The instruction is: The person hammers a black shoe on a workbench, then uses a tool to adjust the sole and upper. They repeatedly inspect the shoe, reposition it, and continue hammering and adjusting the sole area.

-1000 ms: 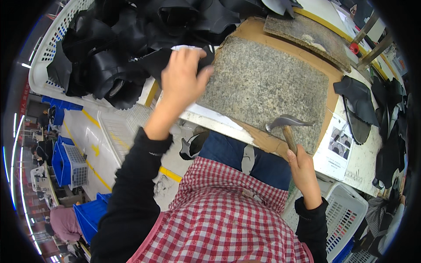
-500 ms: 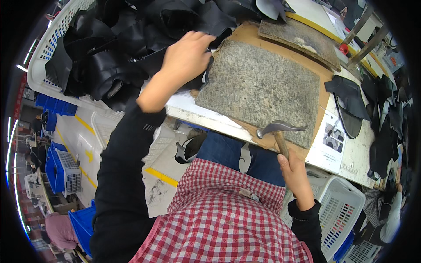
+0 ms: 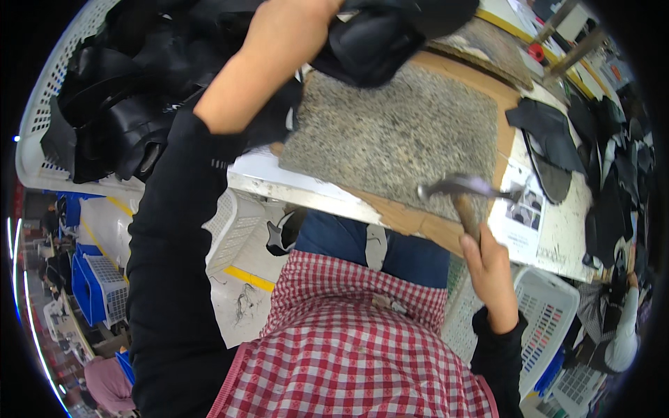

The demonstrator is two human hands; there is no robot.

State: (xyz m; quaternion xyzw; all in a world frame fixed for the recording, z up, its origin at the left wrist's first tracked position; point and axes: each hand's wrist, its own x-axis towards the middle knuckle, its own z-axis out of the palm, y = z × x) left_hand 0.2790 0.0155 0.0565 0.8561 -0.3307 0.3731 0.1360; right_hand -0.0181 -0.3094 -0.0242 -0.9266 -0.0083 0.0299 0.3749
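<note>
"So, left hand [image 3: 296, 31]: handling notes?"

"By judgement: one black piece [image 3: 376, 47] at a time, taken by a firm edge and freed from the black heap [image 3: 122, 76] without dragging its neighbours; hammer [image 3: 465, 212] held low, well apart from that piece."

"Position of the piece?"

"Black piece, one, curved: just right of the left hand, over the far edge of the grey slab [image 3: 397, 129]. Heap: left of the same hand, in and about the white basket [image 3: 33, 150], far left."

"State of the left hand?"

"Knuckles at the upper edge, fingertips out of sight; whether it pinches the piece, cannot tell."

"Right hand [image 3: 491, 265]?"

"One, fingers wrapped round the wooden handle, thumb along it. Hammer head: blurred, over the slab's near right corner; contact with the slab, cannot tell."
</note>
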